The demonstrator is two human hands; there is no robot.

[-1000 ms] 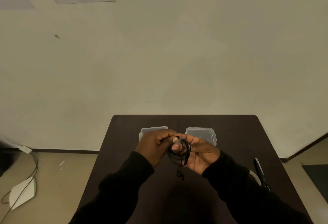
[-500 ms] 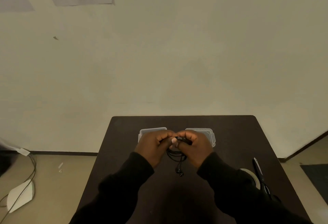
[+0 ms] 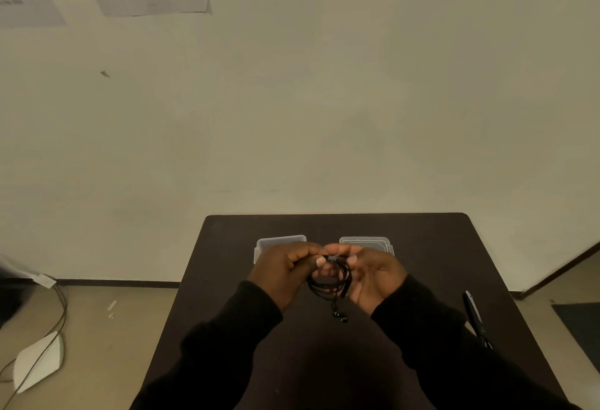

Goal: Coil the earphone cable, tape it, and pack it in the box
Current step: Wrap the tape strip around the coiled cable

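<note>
both hands meet above a dark bench (image 3: pixel 227 296): the left hand (image 3: pixel 285 271) and right hand (image 3: pixel 373 275) pinch the coiled earphone cable (image 3: pixel 331 281) between them. clear box (image 3: pixel 279 242) just beyond the left hand, against a plain wall (image 3: pixel 324 101).

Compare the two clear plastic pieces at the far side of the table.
The left piece looks deeper, with a visible front wall, like the box itself; the right piece looks flat, with a raised inner outline, like a lid. The left hand hides the left piece's near edge; the right hand hides the right piece's. Both are clear, rounded rectangles lying side by side.
</note>
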